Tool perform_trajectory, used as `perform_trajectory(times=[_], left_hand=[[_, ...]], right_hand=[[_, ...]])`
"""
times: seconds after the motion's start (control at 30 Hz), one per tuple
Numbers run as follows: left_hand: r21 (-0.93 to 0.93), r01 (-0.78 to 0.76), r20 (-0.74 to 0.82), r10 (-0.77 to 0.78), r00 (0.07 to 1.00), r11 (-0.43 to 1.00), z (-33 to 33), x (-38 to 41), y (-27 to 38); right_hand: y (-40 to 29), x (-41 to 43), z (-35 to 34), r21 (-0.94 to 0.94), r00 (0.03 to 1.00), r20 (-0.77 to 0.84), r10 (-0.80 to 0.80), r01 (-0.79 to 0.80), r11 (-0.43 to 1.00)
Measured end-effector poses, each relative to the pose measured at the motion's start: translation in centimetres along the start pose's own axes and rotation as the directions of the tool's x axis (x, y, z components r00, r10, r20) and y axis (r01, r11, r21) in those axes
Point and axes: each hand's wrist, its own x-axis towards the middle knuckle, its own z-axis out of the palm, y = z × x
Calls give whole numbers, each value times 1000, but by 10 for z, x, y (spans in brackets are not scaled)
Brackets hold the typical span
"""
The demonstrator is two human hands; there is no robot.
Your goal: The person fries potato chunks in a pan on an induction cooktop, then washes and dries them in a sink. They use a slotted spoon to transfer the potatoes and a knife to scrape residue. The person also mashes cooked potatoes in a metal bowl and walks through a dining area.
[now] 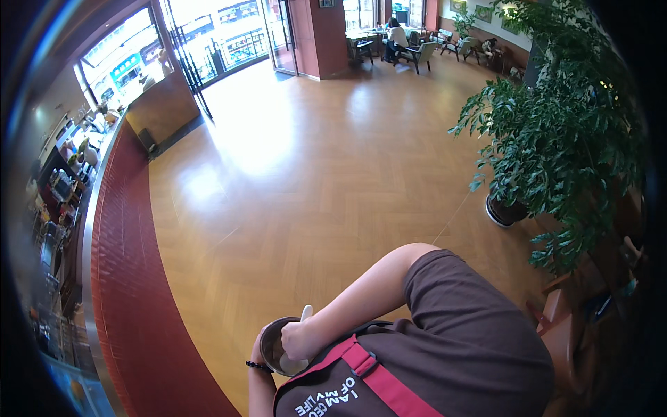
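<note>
At the bottom centre, close against my apron (318, 391), is a round, dark-rimmed bowl (270, 348). My left hand (256, 350), with a dark beaded bracelet at the wrist, holds it from its outer left side; most of those fingers are hidden. Over the bowl's opening, my right hand (298, 341) is closed around a white utensil (307, 313). The handle sticks up past the fist, and a pale, rounded part shows below it inside the bowl. What the bowl contains cannot be made out clearly.
A long red-fronted counter (130, 250) with a metal edge curves along the left. A large potted plant (552, 151) and a wooden chair (563, 333) stand at right. Farther off are glass doors (284, 36), a red pillar (331, 39) and a person (397, 39) seated among armchairs.
</note>
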Motion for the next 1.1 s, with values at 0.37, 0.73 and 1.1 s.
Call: perform_trajectory(times=[0.37, 0.73, 1.1], left_hand=[[-259, 49, -22, -57, 998, 965, -153, 101, 62], [-28, 147, 138, -142, 980, 989, -314, 150, 218], [-6, 402, -45, -402, 915, 916, -472, 175, 283]], right_hand=[[187, 86, -22, 85, 985, 2, 173, -172, 981], [320, 190, -119, -126, 996, 86, -18, 29, 992], [485, 273, -141, -218, 980, -176, -89, 49, 975]])
